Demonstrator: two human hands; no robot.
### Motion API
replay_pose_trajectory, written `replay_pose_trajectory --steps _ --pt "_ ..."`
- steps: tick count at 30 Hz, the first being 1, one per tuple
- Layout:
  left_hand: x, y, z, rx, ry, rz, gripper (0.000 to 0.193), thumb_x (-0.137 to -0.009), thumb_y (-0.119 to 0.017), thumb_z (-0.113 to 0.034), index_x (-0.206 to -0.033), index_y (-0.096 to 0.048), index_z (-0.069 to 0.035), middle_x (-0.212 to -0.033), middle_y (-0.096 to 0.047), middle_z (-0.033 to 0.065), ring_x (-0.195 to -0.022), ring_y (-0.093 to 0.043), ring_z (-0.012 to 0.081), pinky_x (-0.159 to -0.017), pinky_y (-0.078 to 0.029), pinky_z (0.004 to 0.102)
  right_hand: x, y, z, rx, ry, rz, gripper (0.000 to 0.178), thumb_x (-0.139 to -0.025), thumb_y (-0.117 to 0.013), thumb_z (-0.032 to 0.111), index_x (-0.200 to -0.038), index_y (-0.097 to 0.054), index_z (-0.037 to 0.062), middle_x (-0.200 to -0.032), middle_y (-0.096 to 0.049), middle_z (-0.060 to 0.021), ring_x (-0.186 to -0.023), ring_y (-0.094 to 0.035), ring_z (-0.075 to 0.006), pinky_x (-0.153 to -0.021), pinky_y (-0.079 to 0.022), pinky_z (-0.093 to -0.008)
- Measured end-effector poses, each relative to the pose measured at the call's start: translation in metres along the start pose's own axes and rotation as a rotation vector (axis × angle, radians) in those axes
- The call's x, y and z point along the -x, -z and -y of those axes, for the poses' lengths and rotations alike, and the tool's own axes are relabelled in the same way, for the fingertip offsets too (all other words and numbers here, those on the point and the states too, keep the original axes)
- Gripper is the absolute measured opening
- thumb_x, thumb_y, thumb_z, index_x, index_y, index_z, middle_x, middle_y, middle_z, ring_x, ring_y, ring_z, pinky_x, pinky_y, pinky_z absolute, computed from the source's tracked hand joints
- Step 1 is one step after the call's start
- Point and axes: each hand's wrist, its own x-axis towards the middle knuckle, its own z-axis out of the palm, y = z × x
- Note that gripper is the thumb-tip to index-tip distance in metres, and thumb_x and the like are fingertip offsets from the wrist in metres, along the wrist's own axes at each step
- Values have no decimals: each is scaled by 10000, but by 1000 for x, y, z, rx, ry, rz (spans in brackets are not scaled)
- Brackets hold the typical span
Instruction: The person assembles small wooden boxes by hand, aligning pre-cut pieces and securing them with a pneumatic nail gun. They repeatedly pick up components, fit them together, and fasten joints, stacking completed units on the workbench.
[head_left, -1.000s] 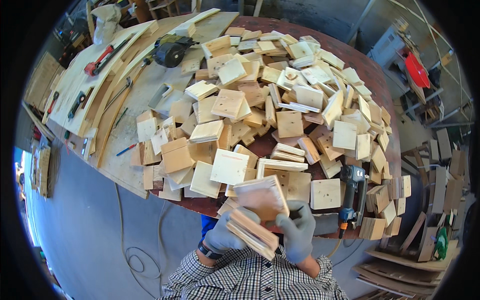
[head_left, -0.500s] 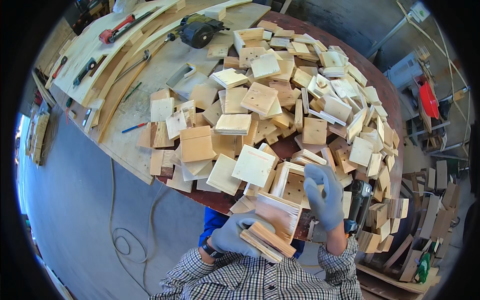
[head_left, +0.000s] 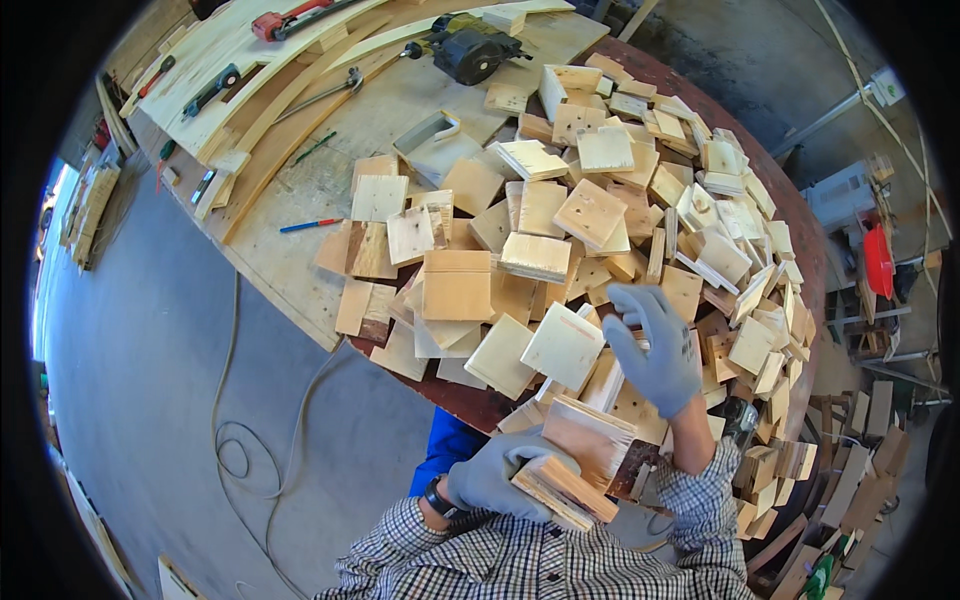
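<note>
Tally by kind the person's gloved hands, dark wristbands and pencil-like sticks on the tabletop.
Gloved hands: 2, the left hand and the right hand
Dark wristband: 1
Pencil-like sticks: 2, the blue-and-red stick and the green stick
Total: 5
</note>
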Motion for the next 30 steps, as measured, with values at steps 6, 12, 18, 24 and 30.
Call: replay_pose_trajectory --steps 6,12,18,24,30 --pt "1 0 1 47 3 -53 670 -709 -992 -243 -1260 -696 -3 -1183 -750 87 -1011 -703 157 -911 -571 325 -69 23 -46 281 29 12 370 -975 -677 306 -1254 -647 65 -1141 -664 -153 -1006 -679 -299 -878 -548 -411" --pt "3 1 11 115 20 -18 693 -717 -991 -249 -1286 -680 -3 -1223 -741 99 -1037 -709 163 -933 -575 336 -77 -5 -48 342 237 179 427 -935 -715 305 -1301 -642 98 -1186 -656 -169 -1108 -642 -352 -981 -506 -465" --pt "2 5 11 42 -45 52 707 -704 -1000 -225 -1296 -683 -4 -1220 -744 101 -1036 -717 170 -923 -588 339 -55 -58 12 478 655 241 687 -832 -817 394 -1426 -584 141 -1428 -552 -141 -1366 -488 -374 -1157 -374 -541" --pt "9 6 4 46 -11 34 699 -723 -974 -273 -1298 -686 -1 -1218 -742 97 -1051 -703 175 -944 -560 341 -97 -115 35 526 619 351 976 -770 -811 572 -1521 -442 69 -1454 -507 -194 -1423 -410 -398 -1245 -230 -537" --pt "19 5 4 26 -67 -14 694 -720 -979 -272 -1295 -688 -14 -1214 -747 95 -1040 -707 172 -945 -566 340 -109 -101 19 481 563 251 984 -742 -823 541 -1500 -454 35 -1331 -571 -201 -1305 -482 -409 -1220 -250 -540"
